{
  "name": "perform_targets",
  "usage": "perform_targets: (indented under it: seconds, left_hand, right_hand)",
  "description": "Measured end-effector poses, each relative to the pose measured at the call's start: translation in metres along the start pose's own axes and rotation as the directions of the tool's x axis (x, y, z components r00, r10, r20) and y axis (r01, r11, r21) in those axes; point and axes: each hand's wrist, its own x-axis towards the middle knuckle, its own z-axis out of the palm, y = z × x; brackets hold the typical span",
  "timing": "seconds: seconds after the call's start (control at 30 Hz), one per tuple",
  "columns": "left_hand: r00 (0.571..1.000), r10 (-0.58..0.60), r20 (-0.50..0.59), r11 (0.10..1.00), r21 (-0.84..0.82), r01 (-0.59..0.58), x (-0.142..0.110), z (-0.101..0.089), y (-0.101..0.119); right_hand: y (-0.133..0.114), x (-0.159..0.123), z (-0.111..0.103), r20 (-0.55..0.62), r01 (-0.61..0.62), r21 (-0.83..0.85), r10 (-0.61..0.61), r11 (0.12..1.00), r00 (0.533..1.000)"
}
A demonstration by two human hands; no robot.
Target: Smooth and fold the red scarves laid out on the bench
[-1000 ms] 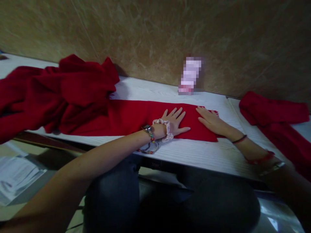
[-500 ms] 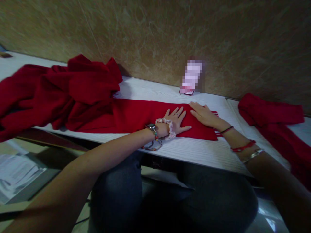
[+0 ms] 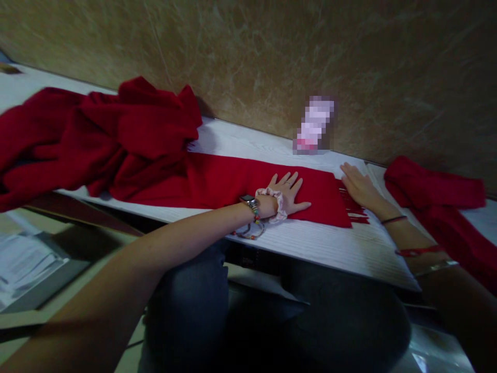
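A red fringed scarf (image 3: 225,178) lies spread along the white table (image 3: 310,243), its left part bunched into a heap. My left hand (image 3: 287,197) presses flat on the smooth part of it, fingers spread. Over the fringe (image 3: 353,207) at the scarf's right end is my right hand (image 3: 359,186), its fingers stretched out and nothing gripped. Part of the fringe is hidden under that hand.
Another red cloth (image 3: 430,181) lies folded at the right of the table. A phone-shaped thing with a blurred-out face (image 3: 314,124) leans against the marbled wall (image 3: 248,67). Below left stands a grey bin (image 3: 50,280) holding papers.
My right hand first slid left over the scarf, then swept right and out onto the fringe, which now shows more. My left hand has stayed pressed on the scarf.
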Motion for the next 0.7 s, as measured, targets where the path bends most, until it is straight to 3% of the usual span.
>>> perform_targets:
  seconds: [0.1, 0.23, 0.33, 0.53, 0.6, 0.7]
  left_hand:
    - [1.000, -0.003, -0.021, 1.000, 0.007, 0.003, -0.001, 0.000, 0.001]
    - [1.000, -0.015, -0.024, 1.000, 0.015, 0.016, -0.001, 0.001, 0.001]
    - [1.000, -0.004, -0.012, 1.000, 0.017, 0.004, -0.001, 0.001, 0.001]
    - [1.000, -0.009, -0.015, 1.000, 0.008, 0.009, 0.000, 0.001, 0.001]
    - [1.000, -0.012, -0.012, 1.000, 0.008, 0.012, -0.001, 0.000, 0.001]
    - [1.000, -0.019, -0.004, 1.000, 0.015, 0.019, -0.002, -0.002, 0.002]
  right_hand:
    - [-0.031, 0.000, -0.004, -0.035, 0.089, 0.041, -0.087, 0.995, 0.996]
    - [-0.059, -0.008, 0.006, 0.106, 0.255, 0.022, -0.255, 0.967, 0.961]
    - [-0.045, -0.021, 0.013, 0.121, 0.234, 0.004, -0.233, 0.972, 0.965]
    - [0.015, -0.048, 0.010, 0.085, 0.049, -0.040, -0.045, 0.998, 0.995]
    - [0.015, -0.051, 0.005, 0.062, 0.012, -0.037, -0.010, 0.999, 0.998]
    - [-0.008, -0.046, -0.003, 0.004, 0.040, -0.010, -0.040, 0.999, 0.999]
